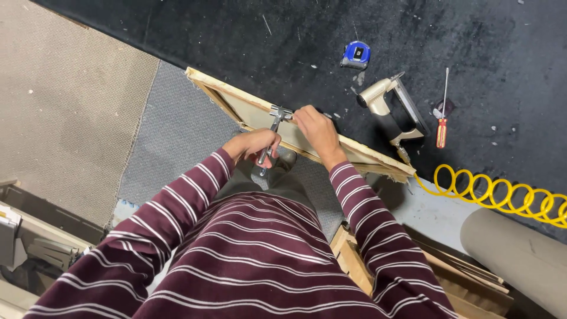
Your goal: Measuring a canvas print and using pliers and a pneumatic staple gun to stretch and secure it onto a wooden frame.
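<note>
My left hand (251,145) is closed around the handles of the metal pliers (270,134), whose wide head sits on the near rail of the wooden frame (248,112). My right hand (317,127) is curled over the same rail just right of the head, fingers pinching the edge. The frame stands tilted on the floor, between the grey carpet (171,130) and the black carpet (236,35).

Judgement: keep the head square to the rail and lever slowly; the right hand should stay beside the head, not under it.

Far right on the black carpet: blue tape measure (355,54), beige pneumatic stapler (391,103) with its yellow coiled hose (502,195), and an orange-handled screwdriver (442,118). No labels legible.
</note>
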